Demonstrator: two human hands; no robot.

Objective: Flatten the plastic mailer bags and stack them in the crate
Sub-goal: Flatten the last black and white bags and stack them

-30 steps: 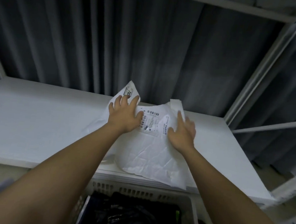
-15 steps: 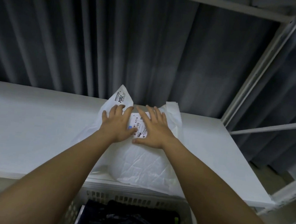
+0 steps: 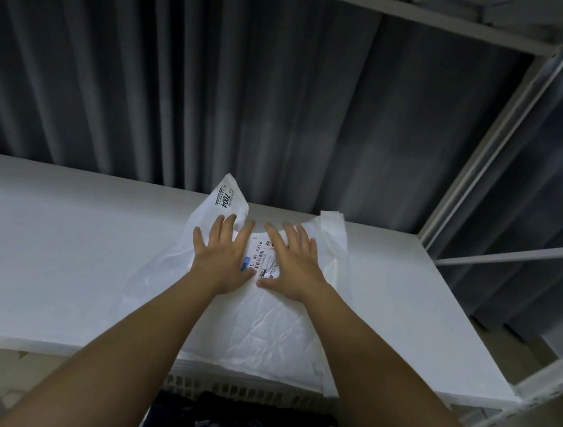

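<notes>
Both hands lie flat with straight, spread fingers, gripping nothing: the left hand (image 3: 222,259) and the right hand (image 3: 294,266) press side by side on a white mailer bag (image 3: 262,328). This bag lies wrinkled on the white table (image 3: 62,261), its near edge hanging over the front. Below that edge stands a white crate (image 3: 222,388) with dark bags (image 3: 239,426) inside.

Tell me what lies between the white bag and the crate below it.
Nothing visible blocks the way. Left hand and right hand press the white bag flat on the shelf; the crate sits just below its front edge, already holding dark bags.
</notes>
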